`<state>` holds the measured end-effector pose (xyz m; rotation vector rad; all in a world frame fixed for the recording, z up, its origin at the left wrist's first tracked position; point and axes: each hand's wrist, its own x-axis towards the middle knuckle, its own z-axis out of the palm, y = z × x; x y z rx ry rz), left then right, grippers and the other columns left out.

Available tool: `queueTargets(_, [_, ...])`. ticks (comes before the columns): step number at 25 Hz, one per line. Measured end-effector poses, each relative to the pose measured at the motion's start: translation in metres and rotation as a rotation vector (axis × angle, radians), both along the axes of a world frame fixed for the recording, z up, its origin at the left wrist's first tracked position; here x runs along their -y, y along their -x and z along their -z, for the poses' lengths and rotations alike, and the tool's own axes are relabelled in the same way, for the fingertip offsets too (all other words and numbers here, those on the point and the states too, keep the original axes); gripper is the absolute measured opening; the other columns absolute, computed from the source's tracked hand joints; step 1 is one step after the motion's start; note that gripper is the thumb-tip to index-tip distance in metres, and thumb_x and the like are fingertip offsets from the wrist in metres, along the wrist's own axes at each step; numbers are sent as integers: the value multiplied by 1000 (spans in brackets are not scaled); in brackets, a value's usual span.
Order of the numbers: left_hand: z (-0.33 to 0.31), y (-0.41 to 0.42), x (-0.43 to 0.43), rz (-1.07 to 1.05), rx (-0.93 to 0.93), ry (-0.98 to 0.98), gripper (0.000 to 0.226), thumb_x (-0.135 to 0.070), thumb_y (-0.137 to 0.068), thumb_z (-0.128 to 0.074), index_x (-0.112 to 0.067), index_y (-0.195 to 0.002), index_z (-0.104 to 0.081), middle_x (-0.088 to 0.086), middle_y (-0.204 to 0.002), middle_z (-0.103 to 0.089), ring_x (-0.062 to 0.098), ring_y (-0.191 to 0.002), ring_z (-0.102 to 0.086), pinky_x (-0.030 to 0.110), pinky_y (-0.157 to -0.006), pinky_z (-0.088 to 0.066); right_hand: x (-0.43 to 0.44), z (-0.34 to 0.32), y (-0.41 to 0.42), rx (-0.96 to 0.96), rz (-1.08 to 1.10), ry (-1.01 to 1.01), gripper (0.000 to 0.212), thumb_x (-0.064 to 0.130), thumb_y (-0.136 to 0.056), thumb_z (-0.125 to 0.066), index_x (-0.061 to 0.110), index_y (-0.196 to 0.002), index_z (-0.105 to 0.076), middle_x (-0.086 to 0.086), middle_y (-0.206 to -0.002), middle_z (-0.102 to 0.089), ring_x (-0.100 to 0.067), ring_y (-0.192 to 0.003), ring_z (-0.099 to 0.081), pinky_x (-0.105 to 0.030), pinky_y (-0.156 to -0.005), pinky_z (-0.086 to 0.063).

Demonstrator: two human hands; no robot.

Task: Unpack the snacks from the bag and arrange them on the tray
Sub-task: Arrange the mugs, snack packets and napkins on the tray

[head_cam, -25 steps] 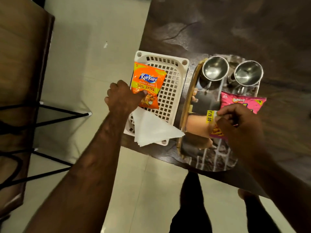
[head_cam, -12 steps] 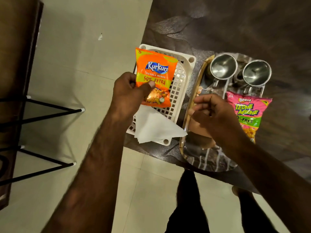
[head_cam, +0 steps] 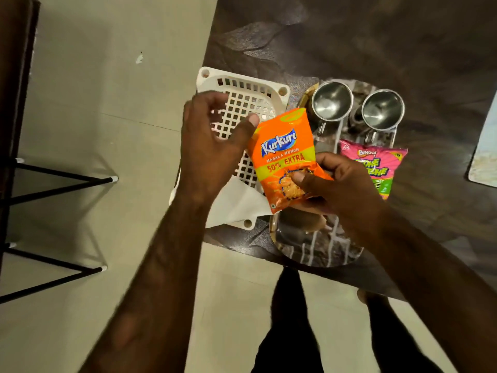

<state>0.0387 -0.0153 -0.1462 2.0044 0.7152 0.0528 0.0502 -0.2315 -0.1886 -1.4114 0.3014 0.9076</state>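
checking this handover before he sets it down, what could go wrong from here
1. The right hand pinches only the lower corner of the orange Kurkure packet, and the left hand is open beside it; that thin grip could slip.
2. The two steel cups stand close behind on the tray; a swinging packet might knock one.
3. The pink Bingo packet fills the right side, so space may be tight.

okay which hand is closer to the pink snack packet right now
Right. The right hand, pinching the orange packet, partly overlaps the pink packet on the tray. The left hand is open over the white basket, beyond the orange packet.
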Motion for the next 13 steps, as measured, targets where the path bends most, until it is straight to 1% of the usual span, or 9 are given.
queueTargets(1, [-3, -11, 0, 144, -34, -104, 49, -48, -86, -69, -18, -123, -58, -1, -124, -61, 12, -111, -59, 28, -90, -52, 4, 1, 1, 20, -38, 23, 18, 13, -86, -78, 20, -102, -75, -5, -96, -81, -28, -87, -78, -46, -73, -65])
queueTargets(2, [-4, -24, 4, 282, -122, -143, 48, -53, -88, -64, -20, -124, -60, -4, -122, -63, 11, -109, -60, 28, -90, -51, 8, 1, 3, 45, -73, 42, 19, 12, -85, -78, 18, -103, -76, -5, -95, -81, -27, -84, -78, -49, -75, -64])
queueTargets(4, [-5, -45, 15, 514, -361, -68, 45, -55, -93, -57, -19, -119, -65, -2, -116, -67, 13, -104, -64, 31, -89, -51, 13, 1, 7, 72, -106, 31, 22, 11, -82, -79, 13, -104, -76, -10, -94, -80, -32, -84, -77, -56, -78, -62])
queueTargets(5, [-3, -51, 21, 582, -445, 9, 40, -51, -95, -57, -16, -109, -69, 1, -109, -70, 15, -99, -67, 31, -87, -53, 16, 0, 9, 69, -107, 9, 23, 11, -81, -80, 12, -104, -76, -13, -95, -80, -36, -85, -76, -59, -77, -60])
queueTargets(6, [0, -54, 25, 613, -478, 80, 35, -46, -97, -58, -13, -98, -72, 3, -100, -72, 16, -92, -69, 31, -82, -55, 20, 0, 10, 61, -101, -13, 24, 12, -80, -80, 11, -103, -76, -16, -95, -79, -39, -84, -76, -61, -74, -59])
queueTargets(7, [4, -54, 29, 614, -469, 128, 32, -39, -98, -60, -10, -90, -72, 6, -92, -73, 16, -85, -70, 30, -76, -55, 24, 0, 12, 51, -91, -31, 26, 15, -78, -81, 10, -103, -76, -18, -95, -79, -38, -82, -76, -60, -71, -59])
queueTargets(9, [12, -51, 30, 543, -394, 158, 26, -29, -97, -63, -7, -86, -71, 8, -84, -72, 15, -76, -68, 29, -71, -54, 32, 2, 15, 7, -34, -49, 32, 25, -76, -79, 11, -105, -75, -18, -97, -79, -32, -80, -76, -51, -71, -62])
queueTargets(11, [19, -47, 28, 443, -326, 183, 22, -26, -96, -64, -10, -82, -69, 3, -78, -70, 8, -68, -65, 22, -65, -53, 40, 4, 18, -82, 74, -59, 33, 35, -81, -72, 12, -105, -74, -15, -100, -79, -28, -85, -77, -42, -73, -64])
queueTargets(13, [22, -45, 30, 380, -310, 228, 19, -25, -95, -66, -11, -83, -70, -2, -75, -69, 2, -62, -63, 16, -59, -50, 48, 5, 20, -121, 150, -62, 29, 37, -85, -65, 13, -99, -75, -11, -96, -80, -24, -84, -78, -33, -65, -63])
